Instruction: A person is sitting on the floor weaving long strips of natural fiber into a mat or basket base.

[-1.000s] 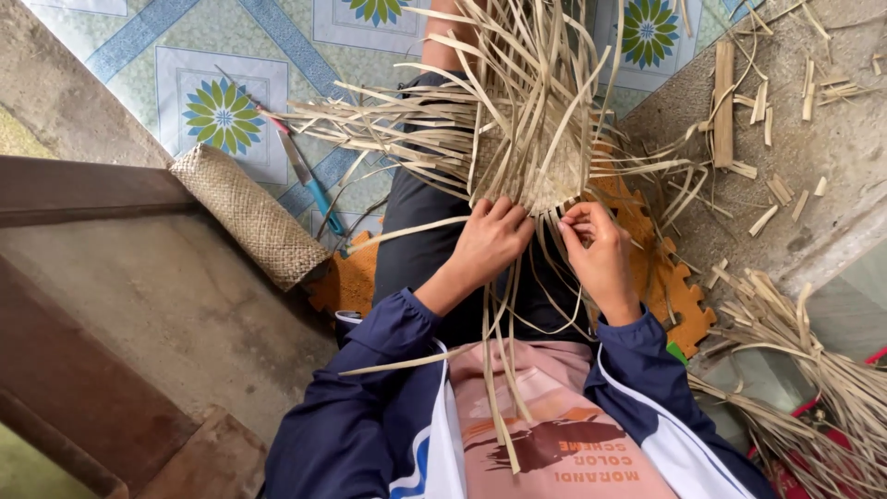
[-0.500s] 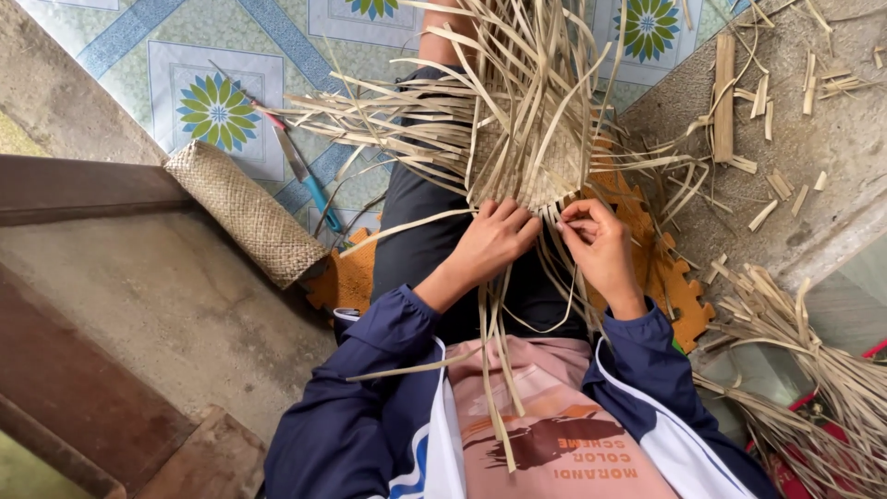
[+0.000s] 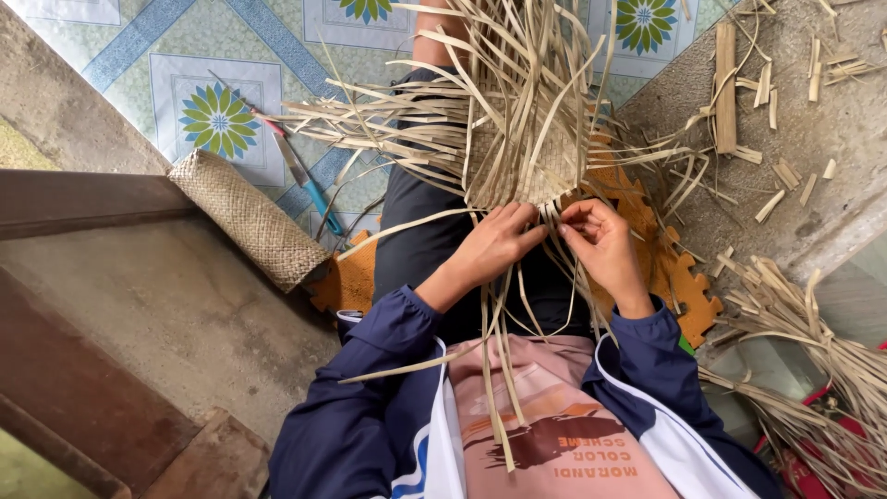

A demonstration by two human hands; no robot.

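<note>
A half-woven piece of pale straw strips (image 3: 517, 162) rests on my lap, with loose strip ends fanning out in all directions. My left hand (image 3: 494, 245) presses its fingers onto the near edge of the weave and pinches strips there. Just to its right, my right hand (image 3: 601, 245) grips a thin strip at the same edge, fingers curled. Long strips hang down over my dark trousers and pink shirt. Both sleeves are dark blue.
A rolled woven mat (image 3: 245, 217) lies at left on a concrete step. A blue-handled knife (image 3: 300, 176) lies on the patterned tile floor. An orange foam mat (image 3: 674, 268) is under me. Strip offcuts (image 3: 776, 176) litter the concrete at right; a bundle of strips (image 3: 813, 351) lies lower right.
Both hands stay at the near edge of the weave with only small finger shifts. The view has drifted slightly.
</note>
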